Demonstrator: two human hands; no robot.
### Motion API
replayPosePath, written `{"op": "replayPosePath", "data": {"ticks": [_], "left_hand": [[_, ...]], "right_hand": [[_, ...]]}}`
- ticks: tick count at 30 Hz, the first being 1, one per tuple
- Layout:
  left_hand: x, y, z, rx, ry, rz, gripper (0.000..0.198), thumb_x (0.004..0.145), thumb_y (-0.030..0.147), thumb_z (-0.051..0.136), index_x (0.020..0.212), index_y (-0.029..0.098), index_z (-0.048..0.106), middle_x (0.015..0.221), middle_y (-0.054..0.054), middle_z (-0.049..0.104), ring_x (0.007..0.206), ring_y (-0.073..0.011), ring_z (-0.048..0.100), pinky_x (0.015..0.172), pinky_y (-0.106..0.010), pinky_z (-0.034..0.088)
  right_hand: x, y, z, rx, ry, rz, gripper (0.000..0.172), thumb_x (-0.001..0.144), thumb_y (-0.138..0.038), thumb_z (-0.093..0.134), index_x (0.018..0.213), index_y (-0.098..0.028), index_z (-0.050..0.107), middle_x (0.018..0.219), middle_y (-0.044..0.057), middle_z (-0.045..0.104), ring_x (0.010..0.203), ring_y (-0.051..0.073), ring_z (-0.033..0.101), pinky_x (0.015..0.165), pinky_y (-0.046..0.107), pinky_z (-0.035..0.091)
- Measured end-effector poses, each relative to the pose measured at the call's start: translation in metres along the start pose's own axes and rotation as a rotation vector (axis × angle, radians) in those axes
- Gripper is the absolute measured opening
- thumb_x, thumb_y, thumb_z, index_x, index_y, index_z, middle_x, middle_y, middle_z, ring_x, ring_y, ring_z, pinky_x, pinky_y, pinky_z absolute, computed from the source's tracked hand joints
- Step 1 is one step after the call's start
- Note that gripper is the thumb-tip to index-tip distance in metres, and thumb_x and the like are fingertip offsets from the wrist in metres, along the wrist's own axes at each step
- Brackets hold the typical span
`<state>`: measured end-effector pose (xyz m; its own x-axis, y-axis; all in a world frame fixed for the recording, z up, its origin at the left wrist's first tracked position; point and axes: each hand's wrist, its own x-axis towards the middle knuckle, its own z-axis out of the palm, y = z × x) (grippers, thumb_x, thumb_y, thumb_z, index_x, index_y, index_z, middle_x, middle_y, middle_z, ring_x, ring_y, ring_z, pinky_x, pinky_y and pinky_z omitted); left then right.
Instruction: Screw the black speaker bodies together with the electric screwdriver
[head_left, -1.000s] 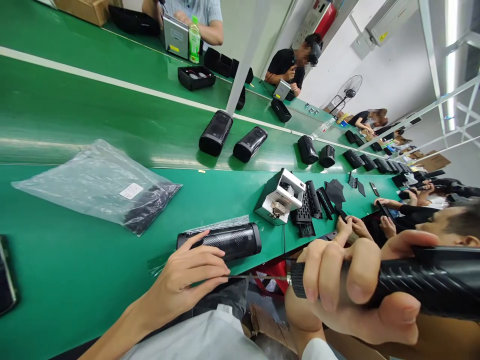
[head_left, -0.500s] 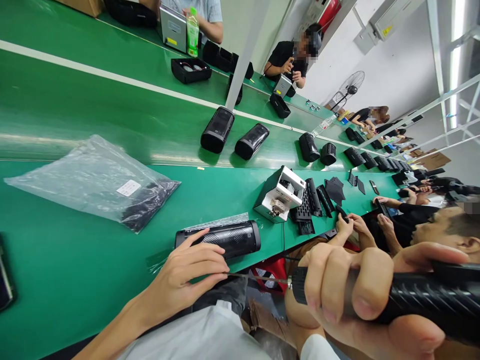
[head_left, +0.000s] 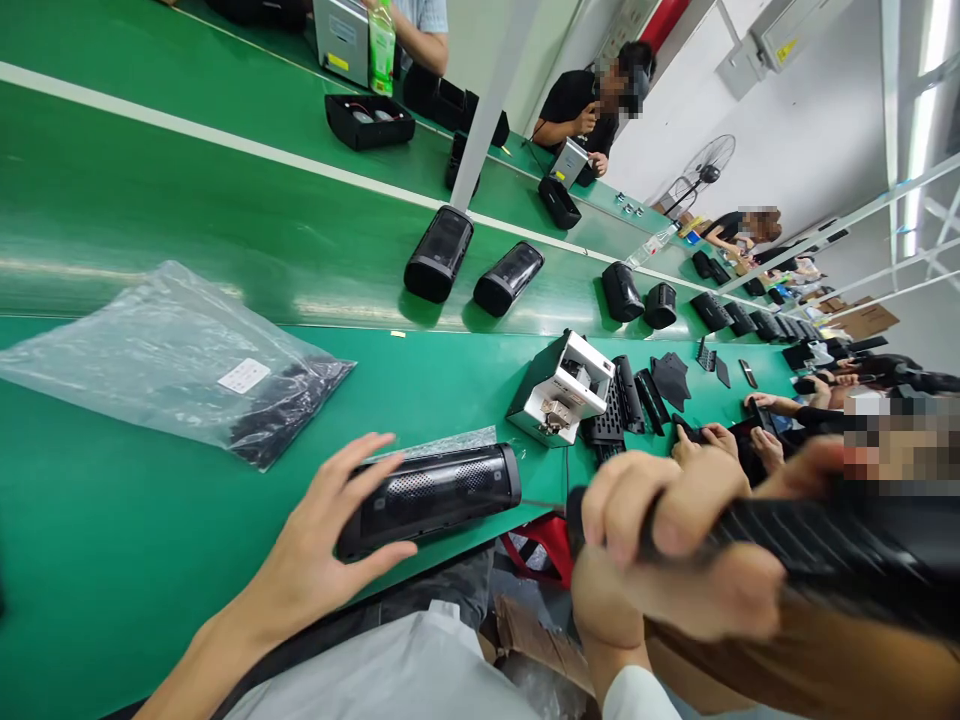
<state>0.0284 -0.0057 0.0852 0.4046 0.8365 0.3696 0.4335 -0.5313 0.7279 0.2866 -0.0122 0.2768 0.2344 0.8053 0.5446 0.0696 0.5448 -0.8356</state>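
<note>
A black speaker-like unit [head_left: 446, 490] with a perforated front lies on the green table close to my body. My left hand [head_left: 322, 530] is at its left end, fingers spread and thumb apart, not closed around it; whether it touches the unit I cannot tell. In the right foreground my right hand [head_left: 675, 530] is wrapped around a black electric screwdriver [head_left: 817, 535] with a ribbed handle. That hand is blurred, and the screwdriver's tip cannot be made out. Just beyond the unit stands a white and grey screw feeder [head_left: 562, 390].
A clear plastic bag [head_left: 165, 350] with dark contents lies at left. Black perforated parts [head_left: 622, 400] sit right of the feeder. Several black units, including one [head_left: 440, 255], stand on the green surface beyond. Co-workers' hands [head_left: 712, 440] are close on the right.
My left hand has moved left and spread its fingers, away from the screwdriver's thin shaft, uncovering more of the unit. My right hand has shifted slightly left and up with the screwdriver.
</note>
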Motion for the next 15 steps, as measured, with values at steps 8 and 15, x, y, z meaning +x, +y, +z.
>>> {"op": "replayPosePath", "data": {"ticks": [8,15], "left_hand": [[-0.035,-0.031,0.025,-0.137,-0.009,-0.237,0.082,0.108,0.054,0.074,0.179,0.037,0.038,0.179,-0.013,0.053,0.164,-0.0426,0.056,0.134,-0.064,0.054],[-0.035,-0.036,0.031,-0.200,0.031,-0.211,0.070,0.108,0.053,0.074,0.170,0.037,0.045,0.174,-0.014,0.053,0.160,-0.0425,0.059,0.133,-0.068,0.053]], "right_hand": [[0.033,0.075,0.010,0.012,0.091,-0.086,0.036,0.105,-0.037,0.082,0.081,-0.024,0.059,0.068,-0.010,0.054,0.038,0.007,0.051,0.038,0.021,0.053],[0.029,0.087,0.006,-0.006,0.078,-0.096,0.037,0.107,-0.037,0.080,0.082,-0.026,0.054,0.065,-0.011,0.050,0.037,0.008,0.051,0.038,0.021,0.053]]}}
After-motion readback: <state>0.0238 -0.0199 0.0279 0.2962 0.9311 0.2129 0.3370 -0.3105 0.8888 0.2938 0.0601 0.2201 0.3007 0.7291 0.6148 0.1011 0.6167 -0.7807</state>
